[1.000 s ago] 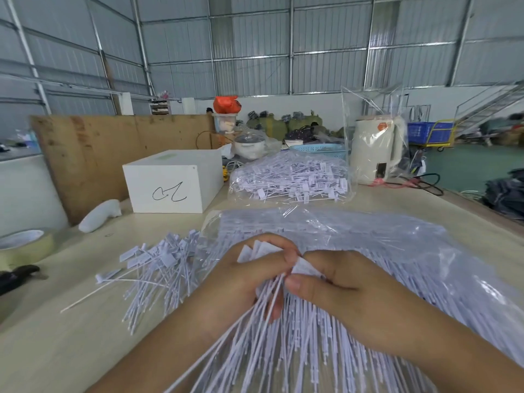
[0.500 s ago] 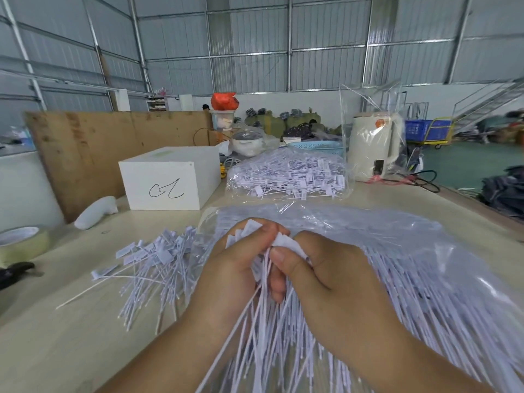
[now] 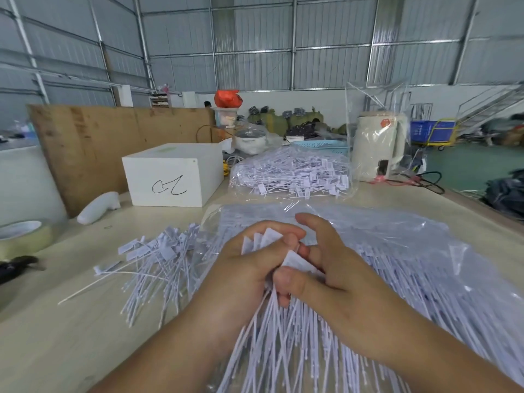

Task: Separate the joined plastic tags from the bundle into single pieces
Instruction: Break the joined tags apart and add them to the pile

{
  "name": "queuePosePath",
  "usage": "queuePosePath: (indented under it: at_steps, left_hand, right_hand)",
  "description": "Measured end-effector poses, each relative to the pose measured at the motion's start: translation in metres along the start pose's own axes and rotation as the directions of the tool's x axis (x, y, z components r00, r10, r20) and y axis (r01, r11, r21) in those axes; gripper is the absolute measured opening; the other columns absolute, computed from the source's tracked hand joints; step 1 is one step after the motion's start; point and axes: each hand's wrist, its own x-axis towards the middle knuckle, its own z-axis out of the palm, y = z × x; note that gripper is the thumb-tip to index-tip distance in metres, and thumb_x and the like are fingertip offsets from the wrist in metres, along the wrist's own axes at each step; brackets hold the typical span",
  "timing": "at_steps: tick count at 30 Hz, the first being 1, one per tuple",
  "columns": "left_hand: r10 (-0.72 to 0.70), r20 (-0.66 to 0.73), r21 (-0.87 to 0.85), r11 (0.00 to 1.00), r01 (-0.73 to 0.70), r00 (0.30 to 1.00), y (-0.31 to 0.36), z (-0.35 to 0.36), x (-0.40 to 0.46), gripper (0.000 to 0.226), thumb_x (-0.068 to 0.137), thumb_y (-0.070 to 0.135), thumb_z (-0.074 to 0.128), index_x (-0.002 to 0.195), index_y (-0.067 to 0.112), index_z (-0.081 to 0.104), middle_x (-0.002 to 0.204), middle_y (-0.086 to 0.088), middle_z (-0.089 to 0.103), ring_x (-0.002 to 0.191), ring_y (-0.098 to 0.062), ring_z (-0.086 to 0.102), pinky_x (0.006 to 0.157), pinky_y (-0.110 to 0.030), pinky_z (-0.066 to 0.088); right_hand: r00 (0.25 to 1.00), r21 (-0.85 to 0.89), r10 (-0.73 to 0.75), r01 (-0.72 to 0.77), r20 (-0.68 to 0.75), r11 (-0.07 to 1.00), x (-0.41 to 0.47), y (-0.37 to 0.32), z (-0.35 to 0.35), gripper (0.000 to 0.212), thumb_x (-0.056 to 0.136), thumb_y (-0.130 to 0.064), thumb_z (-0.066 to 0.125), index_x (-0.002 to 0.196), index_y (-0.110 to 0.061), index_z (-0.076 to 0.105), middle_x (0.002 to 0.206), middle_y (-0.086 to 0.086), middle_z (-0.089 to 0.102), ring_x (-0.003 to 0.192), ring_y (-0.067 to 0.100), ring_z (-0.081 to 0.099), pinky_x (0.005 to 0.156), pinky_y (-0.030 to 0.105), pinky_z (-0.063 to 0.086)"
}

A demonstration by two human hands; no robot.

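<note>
My left hand (image 3: pixel 243 268) grips a bundle of joined white plastic tags (image 3: pixel 283 336) by their flat heads, the thin tails fanning down toward me. My right hand (image 3: pixel 326 268) pinches one tag head (image 3: pixel 295 262) between thumb and fingers at the bundle's right side, its index finger lifted. A pile of single tags (image 3: pixel 158 265) lies on the table to the left of my hands. A large clear bag of tags (image 3: pixel 411 251) lies beneath and to the right of my hands.
A second clear bag of tags (image 3: pixel 292 177) lies behind, a white box (image 3: pixel 173 177) to its left. A tape roll (image 3: pixel 22 236) and black tool (image 3: pixel 17 268) sit at the left edge. A wrapped kettle (image 3: pixel 380 148) stands back right. Plywood board (image 3: pixel 107 143) leans behind.
Both hands with the bundle have risen slightly in view. My right hand has shifted its pinch lower on a tag head and its index finger has lifted away.
</note>
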Motion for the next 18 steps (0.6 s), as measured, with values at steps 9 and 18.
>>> queuePosePath:
  at_steps: [9, 18]
  left_hand:
    - [-0.031, 0.154, 0.077, 0.997, 0.019, 0.988, -0.004, 0.001, -0.004, 0.006, 0.075, 0.018, 0.072, 0.08, 0.016, 0.071, 0.067, -0.011, 0.064, 0.041, -0.015, 0.047, 0.04, -0.022, 0.042]
    - [-0.041, -0.024, -0.105, 0.994, 0.038, 0.999, 0.002, -0.006, 0.005, 0.017, 0.073, 0.005, 0.067, 0.089, 0.0, 0.062, 0.047, -0.011, 0.052, 0.031, -0.015, 0.043, 0.035, -0.018, 0.037]
  right_hand:
    - [0.997, -0.134, 0.081, -0.081, -0.003, 0.988, -0.001, 0.011, -0.004, 0.071, 0.084, -0.066, 0.05, 0.143, -0.054, 0.012, 0.095, -0.028, 0.068, 0.087, 0.001, 0.067, 0.081, 0.024, 0.052]
    - [0.986, -0.124, 0.164, -0.158, 0.038, 0.98, 0.002, 0.007, -0.017, 0.039, 0.092, -0.059, 0.049, 0.085, -0.025, 0.067, 0.06, 0.003, 0.054, 0.053, 0.018, 0.05, 0.054, 0.031, 0.041]
